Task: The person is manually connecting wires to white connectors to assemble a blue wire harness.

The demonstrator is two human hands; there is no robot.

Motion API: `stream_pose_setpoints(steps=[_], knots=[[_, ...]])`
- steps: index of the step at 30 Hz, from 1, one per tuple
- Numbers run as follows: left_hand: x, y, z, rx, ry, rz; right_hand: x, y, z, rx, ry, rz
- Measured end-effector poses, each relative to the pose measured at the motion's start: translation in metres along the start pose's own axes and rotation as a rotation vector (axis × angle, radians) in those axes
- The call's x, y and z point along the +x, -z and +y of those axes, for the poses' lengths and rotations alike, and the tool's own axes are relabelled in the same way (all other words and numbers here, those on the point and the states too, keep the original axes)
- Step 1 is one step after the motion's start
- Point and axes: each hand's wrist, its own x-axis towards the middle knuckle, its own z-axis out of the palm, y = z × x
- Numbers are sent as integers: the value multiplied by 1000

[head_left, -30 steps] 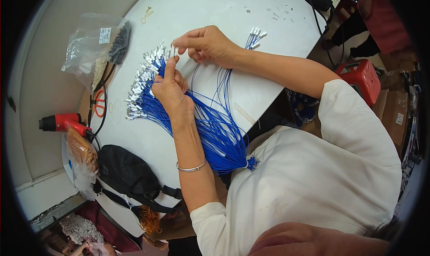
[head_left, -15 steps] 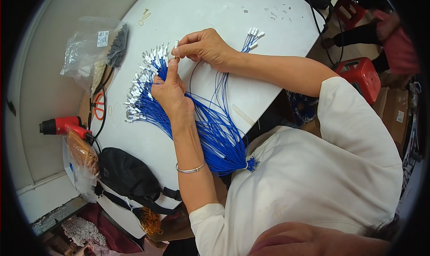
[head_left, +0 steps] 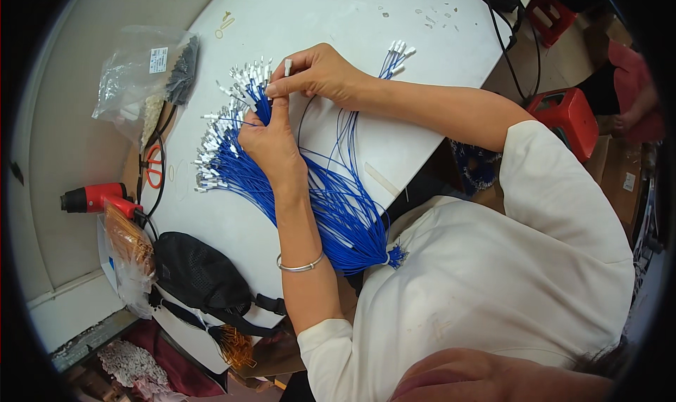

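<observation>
A large bundle of thin blue wires [head_left: 345, 226] with white connectors on their far ends fans out over the table, tied together near my body. My left hand [head_left: 271, 148] is closed around part of the bundle, its thumb pointing up beside the white ends. Just beyond, my right hand [head_left: 317, 78] pinches one wire, whose white connector [head_left: 288, 65] sticks up at the fingertips. The two hands almost touch. Several wires with white connector ends [head_left: 396, 55] lie apart, past my right wrist.
Left of the bundle are orange-handled scissors [head_left: 153, 168], a red heat gun [head_left: 98, 198], a clear plastic bag [head_left: 130, 74] of small parts and a black pouch [head_left: 201, 272]. A red stool [head_left: 567, 124] and a person in pink [head_left: 630, 92] are at the right.
The white connector at my right fingertips has shifted slightly right, away from the bundle's ends. My left thumb sits a little lower under the right fingers. The person at right has moved.
</observation>
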Motion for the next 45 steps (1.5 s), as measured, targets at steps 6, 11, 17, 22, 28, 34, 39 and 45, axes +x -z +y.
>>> stream_pose_setpoints(steps=[6,11,17,22,28,34,39,45], knots=[[-1,4,10,-234,74,-64,1,0,2,100,10,46],[2,5,5,-247,116,19,-2,3,-3,116,-54,-17],[-1,2,10,-177,102,33,3,4,2,126,-21,111],[-2,0,11,-128,80,91,3,4,3,85,-18,103],[0,3,10,-190,99,74,2,7,4,100,25,38],[1,6,6,-164,112,68,3,8,4,72,21,-19],[0,8,9,-190,125,11,4,8,3,76,-13,20],[2,6,3,-232,102,-9,0,4,0,-21,-7,-21]])
